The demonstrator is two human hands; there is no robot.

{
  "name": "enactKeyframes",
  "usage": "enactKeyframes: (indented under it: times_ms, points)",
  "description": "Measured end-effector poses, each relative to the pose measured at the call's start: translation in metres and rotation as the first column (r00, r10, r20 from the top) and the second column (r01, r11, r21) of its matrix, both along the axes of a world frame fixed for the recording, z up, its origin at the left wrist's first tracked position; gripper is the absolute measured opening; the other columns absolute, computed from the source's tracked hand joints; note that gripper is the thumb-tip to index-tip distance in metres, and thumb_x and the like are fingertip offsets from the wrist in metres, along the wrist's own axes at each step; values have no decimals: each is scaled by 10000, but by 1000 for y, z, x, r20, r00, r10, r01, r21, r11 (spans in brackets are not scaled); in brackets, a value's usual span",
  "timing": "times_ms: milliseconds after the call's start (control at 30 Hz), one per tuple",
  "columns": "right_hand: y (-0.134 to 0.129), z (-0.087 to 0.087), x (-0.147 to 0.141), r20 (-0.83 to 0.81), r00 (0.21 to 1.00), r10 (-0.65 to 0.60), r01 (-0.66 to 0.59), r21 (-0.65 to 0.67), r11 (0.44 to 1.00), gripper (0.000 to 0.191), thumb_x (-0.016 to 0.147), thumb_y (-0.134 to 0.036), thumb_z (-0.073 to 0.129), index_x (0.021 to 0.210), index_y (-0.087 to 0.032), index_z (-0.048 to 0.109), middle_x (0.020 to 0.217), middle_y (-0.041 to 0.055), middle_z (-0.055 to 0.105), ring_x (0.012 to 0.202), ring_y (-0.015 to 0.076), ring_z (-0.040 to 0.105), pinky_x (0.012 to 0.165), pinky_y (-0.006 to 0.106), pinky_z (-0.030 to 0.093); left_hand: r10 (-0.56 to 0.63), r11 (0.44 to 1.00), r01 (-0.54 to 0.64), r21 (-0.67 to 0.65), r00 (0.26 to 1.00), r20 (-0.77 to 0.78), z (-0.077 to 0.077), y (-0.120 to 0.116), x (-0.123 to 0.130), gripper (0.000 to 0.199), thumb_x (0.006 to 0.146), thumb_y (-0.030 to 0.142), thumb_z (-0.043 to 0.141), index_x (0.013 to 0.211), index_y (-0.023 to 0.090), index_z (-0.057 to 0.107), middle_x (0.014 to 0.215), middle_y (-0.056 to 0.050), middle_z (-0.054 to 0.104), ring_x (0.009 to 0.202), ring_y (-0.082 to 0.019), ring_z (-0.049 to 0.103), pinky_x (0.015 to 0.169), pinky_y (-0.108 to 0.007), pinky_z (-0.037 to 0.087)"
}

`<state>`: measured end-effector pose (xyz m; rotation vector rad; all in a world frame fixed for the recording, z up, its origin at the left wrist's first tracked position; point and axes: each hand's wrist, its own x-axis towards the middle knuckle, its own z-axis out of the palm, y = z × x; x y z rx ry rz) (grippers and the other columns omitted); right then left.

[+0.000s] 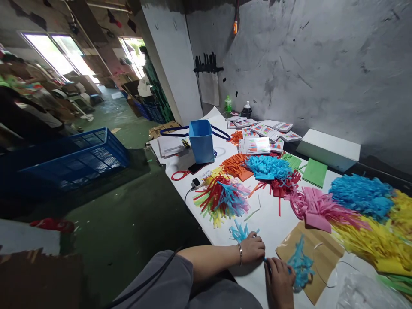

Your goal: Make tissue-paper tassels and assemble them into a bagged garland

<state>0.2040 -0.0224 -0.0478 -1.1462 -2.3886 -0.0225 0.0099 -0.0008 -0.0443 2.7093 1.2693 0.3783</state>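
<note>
A light blue tissue-paper tassel stretches between my hands at the table's near edge, one fringed end out at the left, the other at the right. My left hand, with a bracelet at its wrist, is closed on the tassel near its left fringe. Close beside it, my right hand has its fingers curled round the other part. Between them shows a thin blue twisted bit; the rest of the middle is hidden by my fingers. Under the right fringe lies a brown paper envelope. Just beyond my left hand rests a multicoloured tassel bundle.
Fringed paper piles in blue, pink and yellow spread rightward. A blue box, printed packs and a white box stand farther back. A blue crate is on the floor at left.
</note>
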Motion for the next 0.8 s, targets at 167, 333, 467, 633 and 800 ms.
enactKeyframes:
  times_ms: [167,333,467,633,800]
  points:
    - [-1,-4,3,7,1000,29,-29,2,1000,254,943,-202,407,939,-237,659,916,66,701,892,233,611,876,416,295,78,995,-77,-69,997,10,0,-1,4,157,879,344,596,832,217,674,937,-13,688,934,-195,520,843,-401,280]
    - [-3,-17,25,12,1000,-11,10,89,996,193,931,-232,461,941,-227,654,922,71,702,869,238,618,880,431,301,107,986,-108,-129,994,-13,7,-3,-1,180,871,397,600,834,246,690,932,7,690,936,-190,530,822,-390,296]
    - [-7,-13,24,19,994,-111,109,63,992,232,935,-282,436,916,-223,660,956,90,692,898,256,606,879,441,302,212,964,-220,-152,975,-65,18,-10,10,213,891,342,535,855,192,681,951,-47,665,942,-220,528,828,-425,314]
    - [-6,7,6,195,934,-301,313,-34,949,256,911,-279,429,794,-204,644,843,78,661,850,264,586,872,460,288,365,908,-388,-157,918,-158,30,-4,30,255,800,335,604,849,99,688,921,-139,626,932,-305,520,829,-521,324]
    - [-6,5,6,202,940,-275,297,-87,951,258,901,-254,405,856,-222,657,906,88,664,889,280,585,897,494,271,186,966,-207,-154,972,-141,32,-3,23,167,881,209,533,817,176,684,896,-52,646,937,-227,518,935,-490,262]
